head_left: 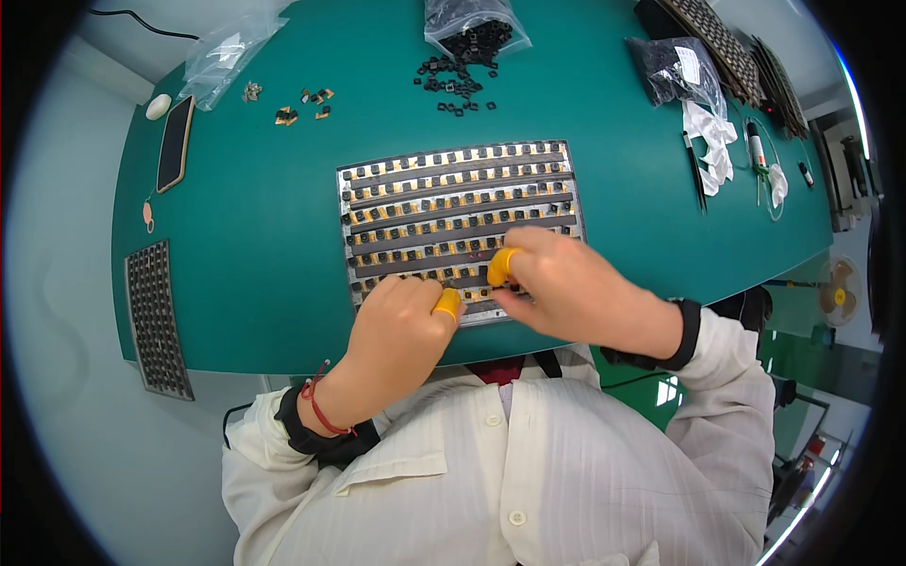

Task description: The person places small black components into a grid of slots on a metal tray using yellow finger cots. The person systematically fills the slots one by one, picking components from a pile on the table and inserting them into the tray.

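A metal tray [451, 224] lies on the green table in front of me, with rows of small black square pieces and gold-coloured strips. My left hand [398, 319] is closed over the tray's near edge, a yellow finger cot on one digit. Just right of it my right hand [559, 281] bends down to the same near rows, its fingers closed and a yellow finger cot [502, 267] on the index finger. The fingertips of both hands nearly meet. Whatever they pinch is too small or hidden to make out.
Loose black parts [453, 85] spill from a clear bag [477, 24] beyond the tray. To the left are a phone [176, 143], a second filled tray [159, 316] and small gold pieces [286, 116]. Tweezers [696, 170], tissue [710, 141] and stacked trays [708, 42] lie right.
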